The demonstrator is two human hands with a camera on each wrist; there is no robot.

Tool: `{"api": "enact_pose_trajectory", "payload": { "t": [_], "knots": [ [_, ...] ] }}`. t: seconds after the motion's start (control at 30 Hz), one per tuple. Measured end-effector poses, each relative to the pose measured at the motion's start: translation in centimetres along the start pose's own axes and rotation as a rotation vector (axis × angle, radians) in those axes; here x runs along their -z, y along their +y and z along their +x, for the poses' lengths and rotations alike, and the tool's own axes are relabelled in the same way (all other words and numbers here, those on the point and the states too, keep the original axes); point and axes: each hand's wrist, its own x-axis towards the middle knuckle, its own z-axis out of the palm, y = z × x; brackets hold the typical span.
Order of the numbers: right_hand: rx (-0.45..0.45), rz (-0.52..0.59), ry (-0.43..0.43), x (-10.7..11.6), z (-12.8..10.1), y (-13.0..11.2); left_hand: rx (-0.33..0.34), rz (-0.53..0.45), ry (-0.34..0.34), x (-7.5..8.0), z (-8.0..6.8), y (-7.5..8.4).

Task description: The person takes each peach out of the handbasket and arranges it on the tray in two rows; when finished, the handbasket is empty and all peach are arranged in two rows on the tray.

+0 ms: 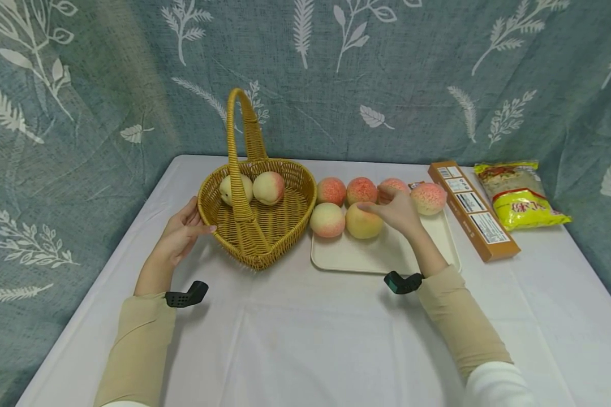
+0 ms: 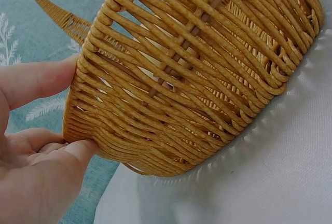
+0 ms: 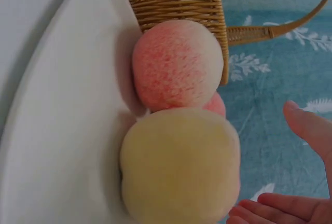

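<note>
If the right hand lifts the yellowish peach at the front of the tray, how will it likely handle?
The peach is round, so it would probably roll if nudged on the flat tray. Its matte, fuzzy-looking skin suggests little slip. The right hand spans it easily, so it probably lifts with one hand.

The wicker basket (image 1: 280, 223), heart-shaped with an upright handle, is standing left of centre, holding two peaches. The yellowish peach (image 1: 364, 221) is resting on the tray's near row, just beside a pink-blushed peach (image 1: 327, 220).
</note>
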Motion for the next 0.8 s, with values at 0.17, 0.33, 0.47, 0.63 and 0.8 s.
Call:
{"api": "enact_pose_trajectory", "payload": {
  "t": [0.17, 0.33, 0.47, 0.63, 0.8],
  "knots": [
    [0.020, -0.014, -0.019, -0.6, 0.5, -1.4, 0.003, 0.010, 0.001, 0.0, 0.0, 0.1],
    [0.056, -0.008, -0.041, -1.5, 0.7, -2.9, 0.003, -0.009, -0.012, 0.0, 0.0, 0.1],
    [0.105, 0.011, -0.061, -2.6, 1.1, -4.0, 0.004, -0.019, -0.022, 0.0, -0.1, 0.1],
    [0.133, 0.009, -0.090, -4.0, 1.7, -5.3, 0.005, -0.018, -0.025, 0.1, -0.2, 0.1],
    [0.152, 0.014, -0.128, -5.4, 2.2, -6.6, -0.003, -0.011, -0.024, 0.1, -0.2, 0.1]
  ]
}}
